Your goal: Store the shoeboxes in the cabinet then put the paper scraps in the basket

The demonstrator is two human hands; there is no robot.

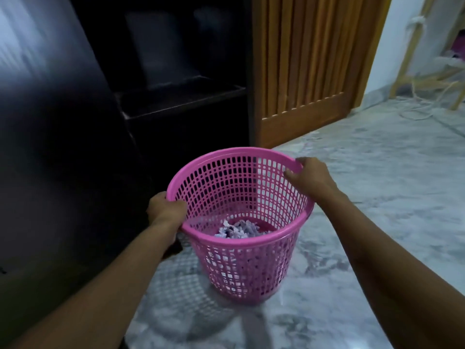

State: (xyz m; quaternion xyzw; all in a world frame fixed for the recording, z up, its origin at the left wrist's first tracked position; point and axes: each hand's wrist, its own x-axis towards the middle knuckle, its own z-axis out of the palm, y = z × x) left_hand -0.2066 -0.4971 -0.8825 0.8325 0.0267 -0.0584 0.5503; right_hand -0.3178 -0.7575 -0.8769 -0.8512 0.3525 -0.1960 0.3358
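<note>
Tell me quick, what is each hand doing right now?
Left hand: closed on the near-left rim of the pink basket.
Right hand: fingers curled over the basket's far-right rim, holding it.

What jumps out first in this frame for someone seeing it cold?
The pink mesh basket at centre, standing on the grey marbled floor with paper scraps at its bottom. The left hand grips its near-left rim and the right hand rests on the far-right rim. Behind it, a dark cabinet stands open beside a slatted wooden door.
</note>
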